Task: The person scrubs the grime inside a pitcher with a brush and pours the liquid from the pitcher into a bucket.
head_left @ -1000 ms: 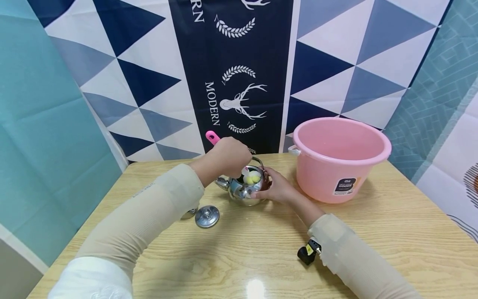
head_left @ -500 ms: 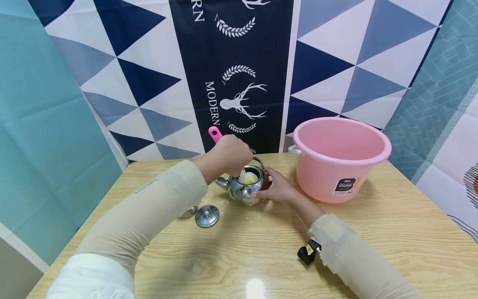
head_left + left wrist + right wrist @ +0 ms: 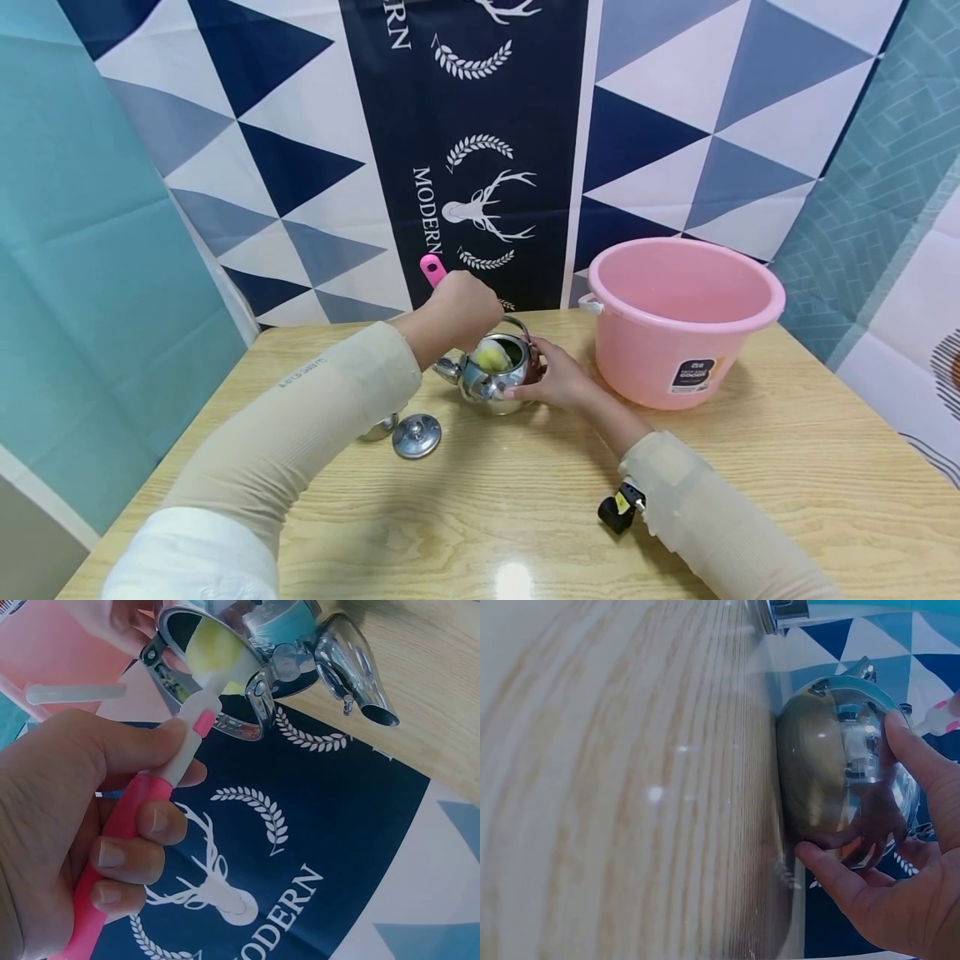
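My left hand [image 3: 463, 310] grips a bottle brush by its pink and white handle [image 3: 124, 814], fingers curled round it. The brush's yellow and white sponge head [image 3: 215, 651] is inside the mouth of a shiny steel kettle [image 3: 487, 390]. With thumb and fingers spread about its side, my right hand [image 3: 900, 900] holds the kettle on the table. The spout points left in the head view, and the kettle's hoop handle [image 3: 517, 322] stands up at the back. A round metal lid [image 3: 416, 436] lies on the table in front, to the left.
A pink bucket [image 3: 690, 358] stands right of the kettle, near my right forearm. Beside the lid is a small metal object [image 3: 381, 427], partly hidden by my left sleeve. A patterned cloth [image 3: 480, 125] hangs behind the wooden table [image 3: 525, 517].
The sponge head has shifted left within the kettle's mouth, and the handle end has moved slightly up and right. The right hand and kettle stay in place.
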{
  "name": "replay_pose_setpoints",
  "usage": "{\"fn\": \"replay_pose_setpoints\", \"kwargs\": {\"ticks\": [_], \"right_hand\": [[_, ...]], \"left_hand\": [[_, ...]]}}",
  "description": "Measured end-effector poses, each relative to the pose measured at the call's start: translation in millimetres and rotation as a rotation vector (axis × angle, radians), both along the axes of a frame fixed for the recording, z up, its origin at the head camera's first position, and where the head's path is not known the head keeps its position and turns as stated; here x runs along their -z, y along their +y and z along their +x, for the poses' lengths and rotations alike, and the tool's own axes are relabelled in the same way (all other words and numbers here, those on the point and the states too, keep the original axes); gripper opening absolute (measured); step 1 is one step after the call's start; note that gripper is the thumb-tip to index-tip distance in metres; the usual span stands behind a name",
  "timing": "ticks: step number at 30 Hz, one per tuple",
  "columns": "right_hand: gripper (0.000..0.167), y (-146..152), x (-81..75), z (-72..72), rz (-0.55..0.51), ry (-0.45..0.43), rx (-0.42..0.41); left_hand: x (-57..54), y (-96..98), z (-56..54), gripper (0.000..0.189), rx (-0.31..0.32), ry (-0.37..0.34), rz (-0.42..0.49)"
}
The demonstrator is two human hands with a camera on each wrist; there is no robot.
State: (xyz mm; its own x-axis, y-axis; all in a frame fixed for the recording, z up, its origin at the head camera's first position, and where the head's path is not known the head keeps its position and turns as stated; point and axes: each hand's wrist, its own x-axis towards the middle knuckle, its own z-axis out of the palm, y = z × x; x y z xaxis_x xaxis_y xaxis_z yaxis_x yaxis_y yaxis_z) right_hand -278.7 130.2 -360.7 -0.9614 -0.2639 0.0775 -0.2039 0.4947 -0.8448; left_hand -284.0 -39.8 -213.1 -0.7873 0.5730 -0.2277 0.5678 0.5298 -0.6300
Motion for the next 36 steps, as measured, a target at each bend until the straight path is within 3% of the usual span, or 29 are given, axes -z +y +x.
{"fn": "replay_pose_setpoints", "kwargs": {"ticks": [14,23,36], "right_hand": [[0.099,-1.2,-0.7,2.6,0.008,0.016,-0.002],[0.095,-2.0,-0.2,1.2,-0.008,0.036,-0.019],[0.096,1.0,1.7,0.5,0.032,0.009,-0.002]], "left_hand": [[9.3,-2.2,-9.4,0.008,-0.016,0.043,0.073],[14.9,2.5,-7.4,0.01,0.036,0.082,0.101],[13.8,11.5,1.2,0.006,0.043,0.006,0.134]]}}
